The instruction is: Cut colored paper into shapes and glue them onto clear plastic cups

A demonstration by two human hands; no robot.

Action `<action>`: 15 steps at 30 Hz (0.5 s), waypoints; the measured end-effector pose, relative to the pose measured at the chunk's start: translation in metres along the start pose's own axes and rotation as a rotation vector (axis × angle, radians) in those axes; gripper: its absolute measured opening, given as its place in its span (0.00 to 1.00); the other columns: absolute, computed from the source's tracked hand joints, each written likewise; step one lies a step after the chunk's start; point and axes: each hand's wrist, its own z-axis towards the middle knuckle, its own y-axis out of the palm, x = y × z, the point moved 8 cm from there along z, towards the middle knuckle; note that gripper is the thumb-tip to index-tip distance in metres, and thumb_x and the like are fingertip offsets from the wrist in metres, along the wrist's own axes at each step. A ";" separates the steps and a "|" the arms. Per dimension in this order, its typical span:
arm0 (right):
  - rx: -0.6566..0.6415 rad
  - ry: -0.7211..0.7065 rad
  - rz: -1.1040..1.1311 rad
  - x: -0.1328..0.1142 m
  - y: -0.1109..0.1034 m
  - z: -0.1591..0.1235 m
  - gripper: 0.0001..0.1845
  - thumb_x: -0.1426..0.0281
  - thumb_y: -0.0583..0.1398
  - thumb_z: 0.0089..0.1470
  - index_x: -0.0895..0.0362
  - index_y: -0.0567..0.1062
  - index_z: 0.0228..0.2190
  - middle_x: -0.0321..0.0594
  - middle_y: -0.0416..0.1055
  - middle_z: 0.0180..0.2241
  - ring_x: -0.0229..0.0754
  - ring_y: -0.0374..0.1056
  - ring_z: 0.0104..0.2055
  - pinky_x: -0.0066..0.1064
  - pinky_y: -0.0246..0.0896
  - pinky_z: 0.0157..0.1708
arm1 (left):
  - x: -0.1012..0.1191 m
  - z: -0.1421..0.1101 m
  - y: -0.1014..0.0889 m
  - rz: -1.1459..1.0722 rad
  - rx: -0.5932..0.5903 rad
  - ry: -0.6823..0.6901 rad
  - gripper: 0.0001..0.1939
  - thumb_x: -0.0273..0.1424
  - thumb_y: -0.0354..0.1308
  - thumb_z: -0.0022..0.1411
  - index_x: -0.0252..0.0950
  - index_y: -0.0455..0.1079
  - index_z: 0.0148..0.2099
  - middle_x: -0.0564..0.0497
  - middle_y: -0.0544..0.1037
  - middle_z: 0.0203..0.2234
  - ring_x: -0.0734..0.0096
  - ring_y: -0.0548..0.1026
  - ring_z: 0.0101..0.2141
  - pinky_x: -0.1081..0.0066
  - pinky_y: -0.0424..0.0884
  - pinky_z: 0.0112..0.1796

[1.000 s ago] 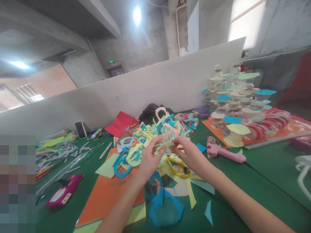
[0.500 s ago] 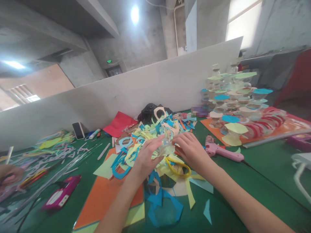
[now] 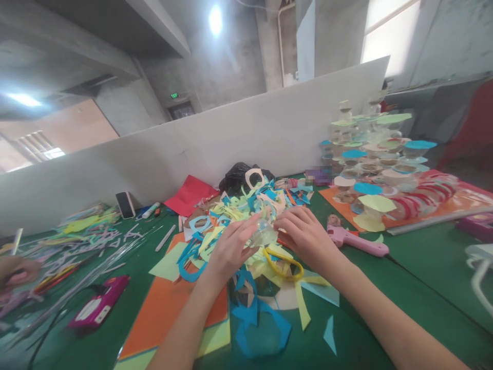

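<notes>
We're curving our left hand (image 3: 232, 247) around a clear rounded plastic piece (image 3: 265, 234), right hand (image 3: 302, 232) half-open beside it, contact kinda unclear. Multicoloured paper scraps (image 3: 227, 209) are crowding underneath.

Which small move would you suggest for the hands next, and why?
I would probably ease the right hand inward to steady the clear piece: the left hand curls beside its left side, the right fingers are near its other side, and loose paper scraps surround it.

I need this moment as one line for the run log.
left hand: holds clear piece | right hand: beside it | pink glue gun: lying
</notes>
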 end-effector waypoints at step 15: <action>-0.038 -0.068 0.075 -0.012 -0.001 0.001 0.06 0.69 0.55 0.65 0.55 0.72 0.36 0.42 0.75 0.38 0.44 0.64 0.41 0.37 0.59 0.43 | -0.004 -0.002 0.012 -0.053 -0.042 -0.054 0.29 0.28 0.59 0.63 0.39 0.56 0.64 0.39 0.74 0.54 0.60 0.73 0.53 0.60 0.74 0.49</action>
